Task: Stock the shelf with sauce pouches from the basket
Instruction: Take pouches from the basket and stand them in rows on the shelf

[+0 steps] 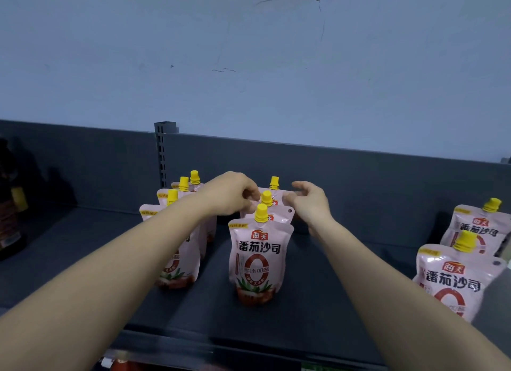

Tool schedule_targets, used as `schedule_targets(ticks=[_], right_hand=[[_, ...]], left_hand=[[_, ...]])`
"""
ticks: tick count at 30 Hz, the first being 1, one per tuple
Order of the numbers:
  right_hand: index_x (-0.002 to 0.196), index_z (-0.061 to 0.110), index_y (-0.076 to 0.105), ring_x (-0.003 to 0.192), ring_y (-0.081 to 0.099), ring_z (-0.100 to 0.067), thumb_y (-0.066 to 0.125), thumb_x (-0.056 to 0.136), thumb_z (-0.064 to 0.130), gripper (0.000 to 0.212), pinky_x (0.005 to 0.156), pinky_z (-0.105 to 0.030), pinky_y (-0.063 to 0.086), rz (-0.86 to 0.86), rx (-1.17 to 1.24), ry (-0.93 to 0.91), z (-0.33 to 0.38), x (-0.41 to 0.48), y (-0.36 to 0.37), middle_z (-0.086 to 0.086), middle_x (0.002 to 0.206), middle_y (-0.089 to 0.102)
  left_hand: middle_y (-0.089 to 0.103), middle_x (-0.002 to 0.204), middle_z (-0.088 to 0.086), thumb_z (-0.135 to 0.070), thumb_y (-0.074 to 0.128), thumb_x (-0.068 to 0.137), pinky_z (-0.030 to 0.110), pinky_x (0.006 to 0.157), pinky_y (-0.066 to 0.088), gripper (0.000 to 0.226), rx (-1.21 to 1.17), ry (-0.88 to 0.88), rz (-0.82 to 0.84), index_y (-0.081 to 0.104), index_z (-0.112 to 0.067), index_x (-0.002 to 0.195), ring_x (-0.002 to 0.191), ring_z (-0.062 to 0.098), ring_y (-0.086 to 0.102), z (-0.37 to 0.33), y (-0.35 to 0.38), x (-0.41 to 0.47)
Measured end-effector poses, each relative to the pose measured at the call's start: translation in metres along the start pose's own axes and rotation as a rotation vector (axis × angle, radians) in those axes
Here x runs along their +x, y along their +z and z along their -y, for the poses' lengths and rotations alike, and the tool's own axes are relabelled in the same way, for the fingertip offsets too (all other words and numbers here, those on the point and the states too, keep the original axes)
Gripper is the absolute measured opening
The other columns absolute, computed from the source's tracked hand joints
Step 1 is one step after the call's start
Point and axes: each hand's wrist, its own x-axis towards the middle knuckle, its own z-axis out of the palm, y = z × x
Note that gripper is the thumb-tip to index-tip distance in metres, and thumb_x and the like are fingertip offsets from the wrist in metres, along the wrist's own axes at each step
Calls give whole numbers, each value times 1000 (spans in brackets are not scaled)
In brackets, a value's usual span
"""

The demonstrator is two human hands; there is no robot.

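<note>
Both hands mid-frame: left hand (229,195) pinching a rear pouch (269,204), right hand (309,202) empty, fingers apart; risk: nudging front pouch (258,260), row topples on shelf (318,301)

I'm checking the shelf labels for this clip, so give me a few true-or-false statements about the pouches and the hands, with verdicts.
1. The pouches stand upright on the shelf. True.
2. Their caps are red. False: the caps are yellow.
3. Both hands are among the middle row's tops. True: the left hand is at the left of the row, the right hand at its right.
4. The right hand grips a pouch. False: its fingers are spread open, holding nothing.
5. The basket stands on the shelf. False: no basket is in view.
</note>
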Motion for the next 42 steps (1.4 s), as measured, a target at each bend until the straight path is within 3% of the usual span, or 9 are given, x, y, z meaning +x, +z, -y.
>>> schedule_targets(ticks=[3,7,15,19,24,30,37,42], right_hand=[[124,20,59,102,65,-23,65,86,27,39,92,-46,54,-85,-85,-129,23,-12,-7,-3,112,66],[118,24,63,100,62,-13,62,87,33,33,88,-35,52,-79,-175,-357,65,-35,-11,6,109,68],[126,24,61,120,57,-14,60,90,36,38,100,-38,47,172,-373,-693,117,-99,24,6,128,64],[131,25,57,126,51,-20,58,91,36,42,101,-41,45,293,-461,-827,125,-134,60,3,133,61],[132,26,55,125,50,-24,58,91,39,44,97,-44,47,458,-502,-939,131,-185,115,1,131,61],[131,22,56,121,51,-28,60,90,38,44,93,-44,49,672,-511,-1028,136,-258,189,-4,128,62],[130,22,56,115,57,-29,61,89,39,45,90,-45,51,896,-564,-1044,136,-347,280,-6,126,61],[127,19,58,115,57,-31,62,88,42,45,88,-40,52,1015,-615,-1028,123,-406,342,-8,124,62]], left_hand=[[66,98,-9,-24,69,86,27,80,49,21,27,-23,-30,71,-23,107,93,11,61,-3,-18,-8],[69,111,-4,-27,64,89,36,90,50,21,145,-47,-139,70,-21,108,101,16,62,-10,-50,-26],[61,127,2,-39,58,91,35,82,46,36,500,-239,-234,62,-22,122,113,24,56,-2,-100,-96],[59,130,1,-44,57,90,39,87,48,44,603,-407,-190,57,-23,128,118,26,54,15,-113,-151],[60,118,2,-46,58,89,44,85,51,40,697,-588,-70,58,-18,117,109,26,56,43,-120,-234],[59,118,4,-43,59,88,41,85,50,40,744,-789,29,57,-16,117,112,27,56,76,-124,-347],[58,128,4,-48,57,87,41,89,51,51,692,-1030,157,53,-18,128,118,27,56,121,-124,-485],[59,124,4,-47,58,86,36,83,47,44,654,-1106,218,56,-18,119,118,26,55,157,-112,-568]])
